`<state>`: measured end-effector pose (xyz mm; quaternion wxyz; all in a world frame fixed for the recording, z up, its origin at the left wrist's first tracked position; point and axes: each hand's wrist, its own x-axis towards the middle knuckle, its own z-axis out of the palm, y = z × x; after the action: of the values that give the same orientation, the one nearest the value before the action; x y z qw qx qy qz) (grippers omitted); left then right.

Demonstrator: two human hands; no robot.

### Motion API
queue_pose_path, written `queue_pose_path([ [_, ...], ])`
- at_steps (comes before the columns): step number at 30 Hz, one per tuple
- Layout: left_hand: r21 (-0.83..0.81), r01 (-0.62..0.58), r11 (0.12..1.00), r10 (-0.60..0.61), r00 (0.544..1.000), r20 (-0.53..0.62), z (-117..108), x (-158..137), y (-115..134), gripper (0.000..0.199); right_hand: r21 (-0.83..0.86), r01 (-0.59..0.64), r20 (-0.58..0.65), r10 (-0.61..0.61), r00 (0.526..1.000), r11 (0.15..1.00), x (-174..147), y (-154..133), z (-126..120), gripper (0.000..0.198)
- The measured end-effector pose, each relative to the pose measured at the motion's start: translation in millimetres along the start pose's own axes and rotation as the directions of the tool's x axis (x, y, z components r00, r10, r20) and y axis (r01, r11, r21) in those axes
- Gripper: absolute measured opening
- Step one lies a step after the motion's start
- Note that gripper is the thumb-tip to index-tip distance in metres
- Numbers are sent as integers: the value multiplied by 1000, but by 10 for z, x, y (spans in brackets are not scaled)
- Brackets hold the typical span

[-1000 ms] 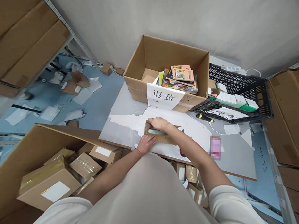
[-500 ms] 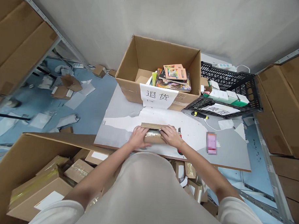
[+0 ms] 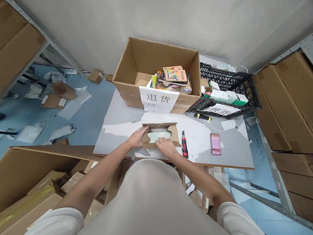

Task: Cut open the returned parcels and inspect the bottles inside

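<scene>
A small cardboard box [image 3: 174, 133] lies on the table in front of me with its top flaps folded back. Inside it shows a pale green and white item [image 3: 153, 137], perhaps a smaller carton. My left hand [image 3: 137, 138] grips the box's left end, fingers over the edge. Curled over the near side, my right hand [image 3: 166, 147] holds the front flap, its fingertips close to the pale green item. A red and black utility knife [image 3: 184, 146] rests just right of the box, blade pointing away from me.
Behind stands a large carton [image 3: 129, 96] with books [image 3: 175, 77]; right of it, a black crate [image 3: 232, 77] holds white and green boxes. A yellow and black tool [image 3: 202, 116] and a pixelated pink item [image 3: 215, 144] lie on the table [image 3: 237, 154]. Below left, a big carton [image 3: 55, 149] holds parcels.
The small box has gone from closed flaps to open, exposing the pale green item. My right hand has moved from its right end to the near side. The utility knife is now uncovered.
</scene>
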<state>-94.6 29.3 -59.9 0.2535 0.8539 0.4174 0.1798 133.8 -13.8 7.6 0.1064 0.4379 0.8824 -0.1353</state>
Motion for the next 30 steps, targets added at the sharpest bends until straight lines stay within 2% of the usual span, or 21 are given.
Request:
queue_pose_path([
  [3, 9, -36, 999, 36, 999, 40, -18, 20, -19, 86, 13, 56, -118, -54, 992, 998, -271, -28, 207, 35],
  [5, 26, -68, 997, 66, 995, 79, -52, -7, -8, 83, 83, 93, -166, -78, 983, 992, -439, 12, 356, 52],
  [7, 43, -112, 993, 106, 986, 132, -114, -50, 33, 83, 186, 137, -189, -102, 977, 973, -536, 93, 449, 54],
  [10, 88, -134, 987, 115, 974, 196, -230, -69, 167, 74, 361, 107, -224, -26, 974, 926, -524, 243, 417, 43],
  [12, 146, -70, 987, 43, 983, 178, -280, -18, 302, 52, 409, 60, -215, 32, 976, 910, -437, 322, 297, 44],
  [15, 206, -14, 978, -11, 993, 117, -256, 128, 518, 23, 260, 62, -64, -47, 997, 963, -260, 359, 71, 40],
  [17, 214, -53, 975, 27, 992, 126, -182, 215, 625, 18, 104, 87, 71, -95, 993, 991, -142, 337, -46, 34],
  [19, 223, -97, 970, 65, 987, 149, -94, 257, 683, 21, 4, 96, 136, -96, 986, 995, -41, 304, -109, 30],
  [23, 301, -122, 946, 62, 978, 201, -5, 221, 707, 25, -79, 67, 156, -54, 986, 995, 63, 286, -114, 25],
  [26, 400, -110, 910, 7, 968, 250, -70, 186, 756, 29, -128, 24, 151, -4, 989, 992, 34, 316, -115, 26],
  [30, 490, -71, 869, -27, 981, 191, -235, 145, 914, 37, -169, -62, 72, 75, 995, 984, -129, 399, -154, 29],
])
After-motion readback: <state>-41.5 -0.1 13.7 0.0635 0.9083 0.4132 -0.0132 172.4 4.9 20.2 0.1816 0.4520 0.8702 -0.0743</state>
